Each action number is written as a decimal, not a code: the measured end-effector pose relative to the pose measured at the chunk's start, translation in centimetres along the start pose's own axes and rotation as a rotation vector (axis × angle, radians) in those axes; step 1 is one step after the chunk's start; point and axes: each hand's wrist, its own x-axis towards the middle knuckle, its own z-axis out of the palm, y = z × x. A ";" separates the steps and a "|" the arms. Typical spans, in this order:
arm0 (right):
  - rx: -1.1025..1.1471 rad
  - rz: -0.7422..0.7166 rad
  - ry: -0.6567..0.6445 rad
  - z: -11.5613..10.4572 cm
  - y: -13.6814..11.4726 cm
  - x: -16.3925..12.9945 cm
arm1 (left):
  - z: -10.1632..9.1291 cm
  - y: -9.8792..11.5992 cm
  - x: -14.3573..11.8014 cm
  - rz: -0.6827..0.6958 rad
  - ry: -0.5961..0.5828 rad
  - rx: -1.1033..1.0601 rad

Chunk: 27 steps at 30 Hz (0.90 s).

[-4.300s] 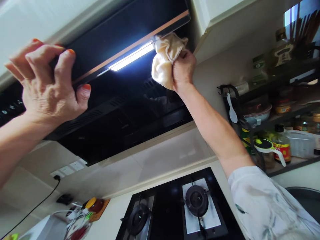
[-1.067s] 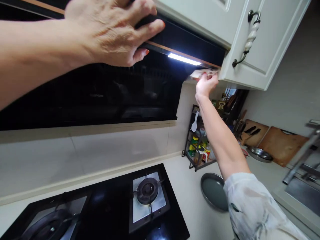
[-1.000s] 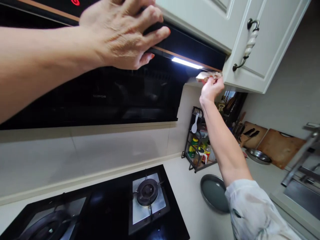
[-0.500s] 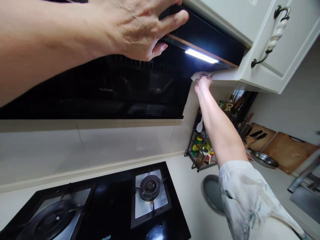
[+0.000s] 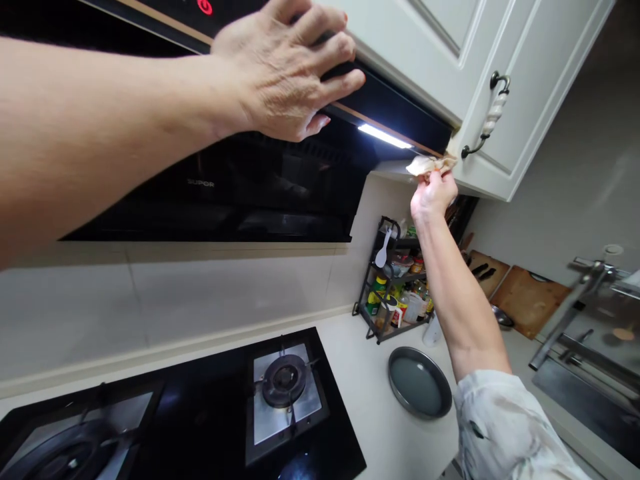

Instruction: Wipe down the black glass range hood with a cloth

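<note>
Head view looks up at a black range hood, and the person has both arms raised to it. Her left hand lies flat over the hood's front lip, fingers spread and wrapped over the edge, holding nothing else. Her right hand is pinched shut on a cream cloth, pressing it up against the underside of the white cabinet, right at the corner where hood and cabinet meet, beside the lit lamp strip. The risk I see is the stretch: that arm hangs over the spice rack and a round pan beside the gas hob, so a slip could drop the cloth among them.
</note>
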 end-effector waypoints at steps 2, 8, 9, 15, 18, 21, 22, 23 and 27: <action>-0.043 -0.007 0.110 1.4 0.0 -1.0 | -0.7 0.6 0.2 0.006 -0.015 0.016; -0.202 -0.007 0.239 3.9 0.8 -2.7 | -4.1 2.5 0.8 -0.098 -0.190 -0.023; -0.195 0.007 0.241 4.1 1.0 -2.8 | -4.2 2.5 0.8 -0.101 -0.181 -0.034; -0.171 0.042 0.181 5.8 3.3 -3.5 | -1.9 0.8 0.1 -0.065 -0.088 -0.043; -0.190 0.063 0.161 6.8 5.0 -3.7 | -1.6 0.3 -0.2 -0.068 -0.103 -0.036; -0.177 0.106 0.157 7.5 6.6 -3.6 | -1.9 0.2 -0.2 -0.066 -0.128 -0.027; -0.174 0.116 0.150 7.6 7.1 -3.6 | -2.0 0.2 -0.2 -0.066 -0.134 -0.023; -0.173 0.123 0.140 7.8 7.5 -3.6 | -2.1 0.3 -0.1 -0.070 -0.138 -0.022; -0.145 0.158 0.103 8.9 9.2 -3.6 | -2.3 0.7 0.0 -0.101 -0.164 -0.027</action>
